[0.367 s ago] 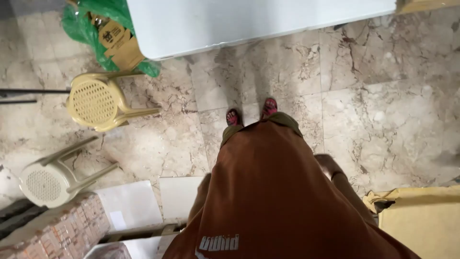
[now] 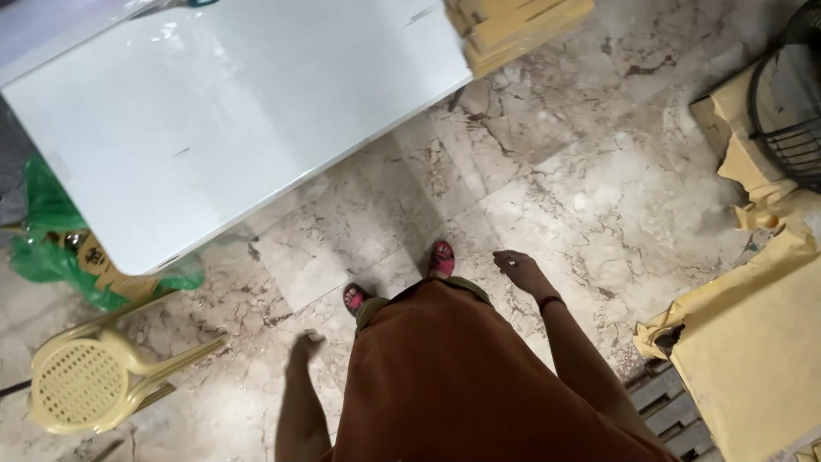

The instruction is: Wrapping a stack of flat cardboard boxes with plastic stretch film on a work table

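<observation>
Floor (image 2: 599, 171): marbled stone tiles, beige with dark veins, filling most of the frame. We stand on it at lower centre.

Bench (image 2: 231, 111): large white glossy top, upper left, its near corner ahead of our feet. In the earlier view it lay as a strip along the top edge; now it takes up far more of the frame, so we have turned or stepped toward it.

Dress (image 2: 462, 385): rust-brown cloth, lower centre, hiding our legs.

Yellow wrapping (image 2: 761, 342): crumpled yellow paper over bulky goods, right edge and lower right, with a slatted pallet (image 2: 667, 402) beneath. A dark wire fan guard (image 2: 791, 111) sits at upper right.

Boards (image 2: 513, 26): stack of pale yellow pieces at top centre, just beside the bench end.

Chair (image 2: 94, 376): yellow plastic, tipped on its side, lower left. A second, pale chair seen earlier is now out of frame.

Green bag (image 2: 51, 239): plastic, left edge, partly under the bench, with a brown carton (image 2: 94, 257) against it.

Right hand (image 2: 522, 269): now in view at centre right, arm extended down and forward, palm down, fingers loosely spread; the grip is open and holds nothing. A dark band circles the wrist.

Left hand (image 2: 304, 346): newly in view at lower centre-left, blurred by motion; we cannot tell whether its grip is open or closed, and nothing shows in it. Nearest things are the chair and the bench corner.

Sandals (image 2: 440, 257): pink-red, two, just ahead of the dress hem.
</observation>
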